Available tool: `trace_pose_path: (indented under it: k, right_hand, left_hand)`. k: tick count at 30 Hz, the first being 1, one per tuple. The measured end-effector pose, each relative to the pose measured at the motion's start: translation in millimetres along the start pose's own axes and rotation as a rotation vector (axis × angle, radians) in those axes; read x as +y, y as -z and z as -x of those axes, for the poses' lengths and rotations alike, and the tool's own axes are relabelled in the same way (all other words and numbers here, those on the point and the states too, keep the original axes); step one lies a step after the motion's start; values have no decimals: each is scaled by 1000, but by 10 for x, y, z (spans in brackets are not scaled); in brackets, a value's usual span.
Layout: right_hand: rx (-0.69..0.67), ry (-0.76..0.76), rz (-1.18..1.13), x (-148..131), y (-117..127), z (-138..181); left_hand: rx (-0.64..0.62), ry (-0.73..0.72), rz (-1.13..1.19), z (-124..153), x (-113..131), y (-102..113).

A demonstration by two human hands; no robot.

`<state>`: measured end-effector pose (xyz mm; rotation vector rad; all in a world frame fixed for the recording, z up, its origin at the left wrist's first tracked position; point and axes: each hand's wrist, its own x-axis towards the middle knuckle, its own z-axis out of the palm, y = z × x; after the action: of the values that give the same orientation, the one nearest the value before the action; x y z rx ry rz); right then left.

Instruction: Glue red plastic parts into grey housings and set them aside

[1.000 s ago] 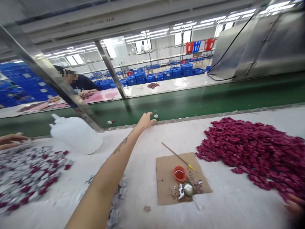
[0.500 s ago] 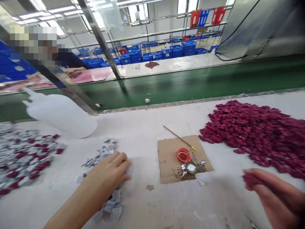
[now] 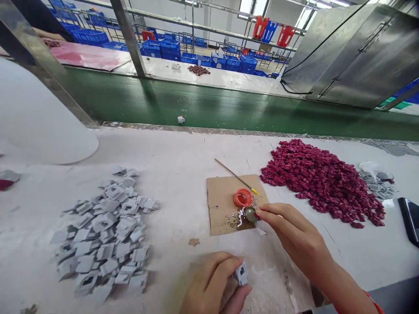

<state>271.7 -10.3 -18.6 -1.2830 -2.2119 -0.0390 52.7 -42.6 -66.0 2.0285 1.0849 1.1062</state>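
My left hand (image 3: 214,283) is low at the table's near edge, its fingers pinched on a small grey plastic part (image 3: 242,274). My right hand (image 3: 290,233) reaches left over the brown cardboard square (image 3: 221,205). Its fingertips are pressed together at a small metal cap (image 3: 251,214) with glue smeared around it. Whatever those fingertips pinch is too small to make out. A red cap (image 3: 243,198) sits just above the metal one. A thin stick with a yellow tip (image 3: 235,176) lies across the cardboard's top edge.
A heap of grey parts (image 3: 104,226) lies at left, a heap of magenta parts (image 3: 322,181) at right. A big white bottle (image 3: 39,126) stands far left. A dark phone (image 3: 410,218) lies at the right edge. A green conveyor belt (image 3: 209,109) carries one small part (image 3: 180,119).
My left arm came back from the belt's edge to the grey heap, then to the near edge with a grey part. My right hand moved left from the magenta heap to the cardboard.
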Motion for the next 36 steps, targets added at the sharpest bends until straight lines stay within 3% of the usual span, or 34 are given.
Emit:
trace_pose_path:
  k: [4, 9, 12, 15, 19, 25, 36]
  right_hand:
    - [-107, 100, 63, 26, -5, -111]
    - [-141, 112, 72, 4, 14, -156]
    - [-2, 16, 18, -98, 39, -63]
    - [116, -183, -152, -303, 35, 96]
    - [67, -300, -399, -575, -45, 316]
    - [47, -314, -433, -692, -194, 450]
    - [-84, -205, -519, -705, -183, 323]
  left_hand:
    - [-35, -130, -97, 35, -91, 87]
    - [-85, -76, -48, -9, -88, 156]
    - [-98, -30, -41, -13, -48, 137]
    - [-89, 25, -57, -6, -7, 121]
    - [-91, 49, -80, -8, 26, 107]
    - [-90, 47, -83, -19, 35, 109]
    - [-105, 5, -104, -17, 58, 119]
